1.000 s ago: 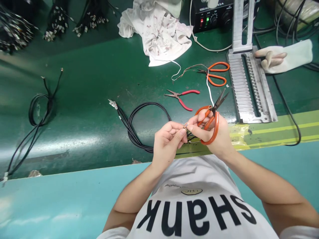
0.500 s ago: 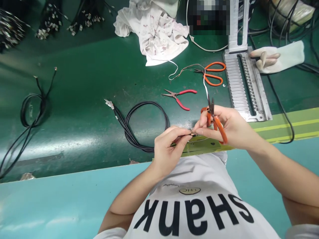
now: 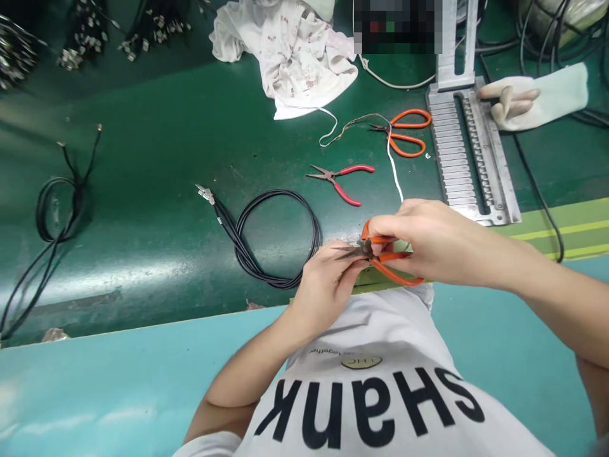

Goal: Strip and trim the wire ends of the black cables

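While your right hand (image 3: 431,238) curled around the orange-handled scissors (image 3: 394,271), their dark blades pointed left in a narrow V toward a thin cable end (image 3: 356,243), which your left hand (image 3: 323,292) pinched between thumb and bent fingers. That end sat between your hands, mostly hidden, so I could not tell whether the blades were biting on it. The step in hand looked like fine cutting at that end, and the position called for a firm pinch and steady blades.

Beyond your left hand lay a coil of black cable (image 3: 316,235), its crimped metal terminals (image 3: 204,194) reaching farther left. Ahead of your hands were red-handled needle-nose pliers (image 3: 356,169), a second pair of orange-handled scissors (image 3: 406,119) and a loose white wire (image 3: 392,168). Past your right hand stood a slotted metal jig (image 3: 469,152), with a white work glove (image 3: 537,98) beyond it. A crumpled white cloth (image 3: 285,63) lay well ahead of your hands. All of this rested on a green workbench (image 3: 143,114), and more black cable bundles (image 3: 85,38) lay far ahead and to the left.
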Demonstrator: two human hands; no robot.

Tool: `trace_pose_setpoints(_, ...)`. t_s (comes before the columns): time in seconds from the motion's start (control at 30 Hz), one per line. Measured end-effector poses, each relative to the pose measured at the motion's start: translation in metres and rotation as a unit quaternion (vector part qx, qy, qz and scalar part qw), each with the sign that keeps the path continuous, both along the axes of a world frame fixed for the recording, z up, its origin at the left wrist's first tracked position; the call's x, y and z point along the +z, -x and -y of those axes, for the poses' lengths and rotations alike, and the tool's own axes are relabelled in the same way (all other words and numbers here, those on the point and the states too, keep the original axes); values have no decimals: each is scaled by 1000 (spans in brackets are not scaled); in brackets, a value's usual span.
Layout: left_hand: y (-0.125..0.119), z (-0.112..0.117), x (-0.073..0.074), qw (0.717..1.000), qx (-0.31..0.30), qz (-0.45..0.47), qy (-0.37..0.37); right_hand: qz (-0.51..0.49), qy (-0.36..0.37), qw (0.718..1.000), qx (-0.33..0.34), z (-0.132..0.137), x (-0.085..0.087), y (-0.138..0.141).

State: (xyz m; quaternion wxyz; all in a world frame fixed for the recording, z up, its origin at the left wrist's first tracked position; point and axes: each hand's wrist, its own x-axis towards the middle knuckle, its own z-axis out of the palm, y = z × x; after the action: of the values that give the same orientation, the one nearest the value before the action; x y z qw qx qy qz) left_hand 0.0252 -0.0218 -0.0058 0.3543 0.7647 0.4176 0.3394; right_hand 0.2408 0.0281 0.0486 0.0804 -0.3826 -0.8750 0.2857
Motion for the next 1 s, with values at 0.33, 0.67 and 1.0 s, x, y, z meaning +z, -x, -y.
trace_pose_setpoints(0.33, 3, 1, -7, 999, -9, -12, 52, 55, -70, 993, 83, 1, -1, 10)
trace_pose_setpoints(0.67, 3, 1, -4, 999, -6, 39, 4, -71, 237, 968, -27, -7, -7, -1)
trace_pose_setpoints(1.0, 4, 1, -5, 999, -20, 36, -18, -62, 212, 975, 1, -11, -4, -4)
